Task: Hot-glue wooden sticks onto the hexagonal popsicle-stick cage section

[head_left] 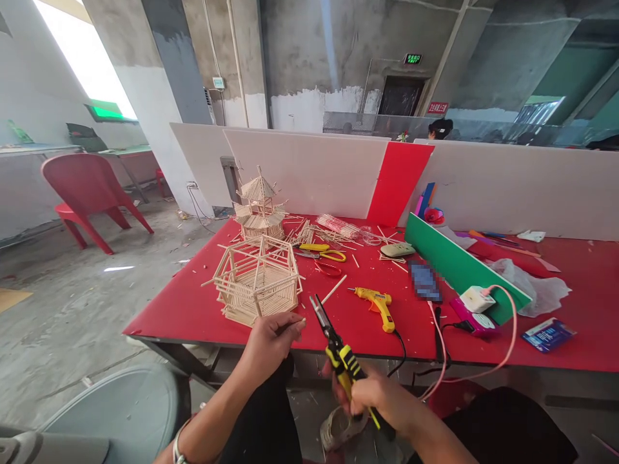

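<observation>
My left hand (275,341) is closed in a pinch at the table's front edge, with the pale tip of a thin wooden stick (304,321) showing at its fingertips; the rest is hidden. My right hand (362,390) grips pliers (341,354) by their yellow-and-black handles, jaws pointing up and away. Just beyond the left hand stands a hexagonal stick frame (258,283), open at the top. Behind it rises a tiered stick pagoda (261,206). A loose stick (334,289) lies beyond the plier jaws. To their right rests a yellow hot glue gun (377,303).
On the red table (174,303) lie yellow-handled scissors (331,254), loose sticks (304,232), a bundle of sticks (338,225) and a phone (425,281). A green board (459,264), a pink power strip (476,319) and cables stand at right. A grey stool (120,406) is at lower left.
</observation>
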A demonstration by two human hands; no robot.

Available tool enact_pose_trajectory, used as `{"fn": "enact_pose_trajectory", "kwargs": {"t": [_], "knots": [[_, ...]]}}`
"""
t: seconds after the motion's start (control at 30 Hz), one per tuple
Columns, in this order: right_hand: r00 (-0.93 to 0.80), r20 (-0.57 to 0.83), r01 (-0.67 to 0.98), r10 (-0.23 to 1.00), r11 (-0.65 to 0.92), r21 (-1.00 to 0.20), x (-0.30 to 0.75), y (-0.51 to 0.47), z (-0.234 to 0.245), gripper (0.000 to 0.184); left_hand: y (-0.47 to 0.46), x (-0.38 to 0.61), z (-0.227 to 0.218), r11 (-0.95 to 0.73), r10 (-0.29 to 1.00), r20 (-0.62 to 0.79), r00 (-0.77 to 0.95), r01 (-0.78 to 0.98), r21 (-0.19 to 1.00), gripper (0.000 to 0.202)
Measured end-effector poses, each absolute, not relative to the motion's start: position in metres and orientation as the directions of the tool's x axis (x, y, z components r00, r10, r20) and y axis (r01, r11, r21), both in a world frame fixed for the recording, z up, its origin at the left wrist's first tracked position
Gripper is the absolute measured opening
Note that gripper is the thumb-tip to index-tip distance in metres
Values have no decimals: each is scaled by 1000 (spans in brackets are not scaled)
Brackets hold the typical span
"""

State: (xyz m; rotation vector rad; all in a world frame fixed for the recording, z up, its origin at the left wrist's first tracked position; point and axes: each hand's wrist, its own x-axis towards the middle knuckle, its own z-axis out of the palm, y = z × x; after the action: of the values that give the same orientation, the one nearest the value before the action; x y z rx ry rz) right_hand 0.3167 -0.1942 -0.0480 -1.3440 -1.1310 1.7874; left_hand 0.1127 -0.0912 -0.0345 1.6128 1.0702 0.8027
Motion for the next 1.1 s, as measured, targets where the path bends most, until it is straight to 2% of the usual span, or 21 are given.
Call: {"fn": "enact_pose_trajectory", "kwargs": {"t": [0.03,0.07,0.1,0.13,0.2,0.37,0.47,0.53,0.67,0.77,0.83,0.9,0.97,1.03,1.1], "knots": [[-179,-431,234,885,-387,-892,322,-186,-41,46,-91,113,-37,-81,932,-13,361,245,966,35],[-73,-420,466,905,-342,-816,328,-177,-35,41,-92,113,-39,-77,941,-5,338,229,970,34],[16,-410,673,912,-314,-670,333,-167,-29,37,-92,113,-41,-97,945,23,326,214,972,32],[80,-411,809,908,-301,-505,337,-156,-25,36,-94,113,-42,-134,945,64,320,203,970,30],[143,-429,907,892,-291,-303,344,-133,-21,35,-97,113,-41,-213,935,146,324,185,959,27],[151,-443,952,884,-250,-175,346,-97,-27,37,-104,99,-27,-366,905,307,294,174,914,18],[142,-399,969,906,-209,-129,341,-90,-31,38,-105,87,-15,-565,825,520,222,298,769,9],[143,-352,977,925,-190,-102,335,-89,-36,45,-101,78,-8,-656,744,641,190,387,648,10],[192,-179,980,965,-200,-26,318,-93,-59,66,-90,62,-8,-731,634,751,183,459,505,26],[200,19,980,980,-200,10,308,-103,-76,68,-84,49,-14,-763,596,767,240,469,446,36],[172,143,985,975,-169,-32,306,-111,-78,63,-83,42,-16,-775,587,759,280,466,427,39],[166,227,981,960,-137,-138,311,-117,-72,55,-83,38,-15,-772,602,742,295,453,446,39],[267,254,949,930,-207,-240,327,-120,-64,51,-82,35,-12,-754,628,730,271,447,482,37],[442,193,887,876,-396,-237,351,-119,-59,49,-80,33,-8,-719,660,721,208,454,527,33],[559,28,824,829,-552,-127,378,-117,-63,47,-76,29,-6,-665,707,695,128,455,592,26]]}}
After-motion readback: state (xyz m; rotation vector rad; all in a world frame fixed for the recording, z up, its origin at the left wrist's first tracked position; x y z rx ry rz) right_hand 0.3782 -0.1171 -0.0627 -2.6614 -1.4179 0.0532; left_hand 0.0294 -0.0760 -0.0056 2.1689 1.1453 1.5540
